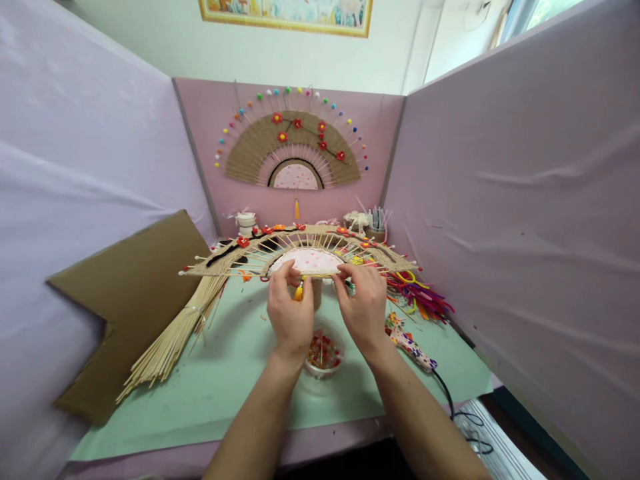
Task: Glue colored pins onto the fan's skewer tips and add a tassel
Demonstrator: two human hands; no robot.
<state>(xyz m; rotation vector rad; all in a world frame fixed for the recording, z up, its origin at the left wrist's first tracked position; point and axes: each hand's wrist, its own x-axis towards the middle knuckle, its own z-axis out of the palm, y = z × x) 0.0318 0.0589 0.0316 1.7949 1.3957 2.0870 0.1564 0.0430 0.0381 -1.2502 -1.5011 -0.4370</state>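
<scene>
Between my hands is a decorative fan (305, 259) of thin sticks and woven twine, with red flowers, dark stems and a pink-spotted white half-circle at its base. My left hand (291, 310) pinches the lower edge of the half-circle on its left side, close to a small yellow tassel (299, 292). My right hand (364, 303) grips the same edge on the right, thumb and fingers together. The fan is tilted, its arc pointing away from me. Beneath it stands a clear tub of red and clear beads (324, 350), and a brown cylinder (317, 295) shows behind my hands.
A similar finished fan (295, 143) hangs on the pink back panel. A bundle of sticks (170, 333) and brown cardboard (135, 293) lie left. Right are colourful pipe cleaners (423, 293) and a flower-patterned glue gun (413, 348) with a black cord. Cloth-covered panels enclose the sides.
</scene>
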